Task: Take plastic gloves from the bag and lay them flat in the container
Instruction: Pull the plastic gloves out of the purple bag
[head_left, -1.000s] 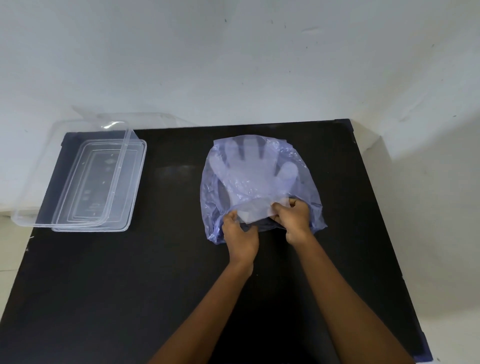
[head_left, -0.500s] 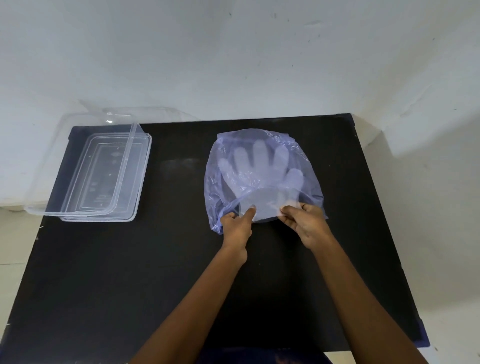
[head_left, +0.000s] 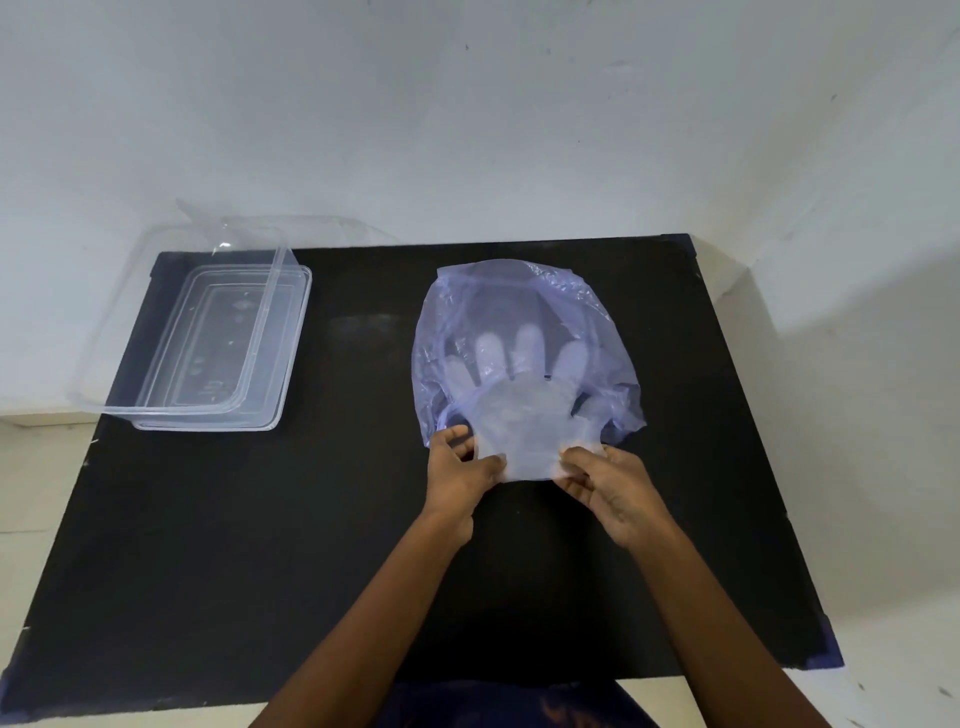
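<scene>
On the black tabletop (head_left: 260, 545), the left hand (head_left: 457, 475) and the right hand (head_left: 610, 488) each pinch one corner of the cuff of the thin clear plastic glove (head_left: 522, 421), both grips closed on it. The glove's cuff and palm are out, but its fingers remain inside the pale blue crumpled plastic bag (head_left: 524, 312) at 12 o'clock from the hands. The clear rectangular plastic container (head_left: 291, 364) waits open at 10 o'clock, well apart, and I judge that the light bag, which nothing holds down, may drag along with the glove, or the film may fold on the way.
</scene>
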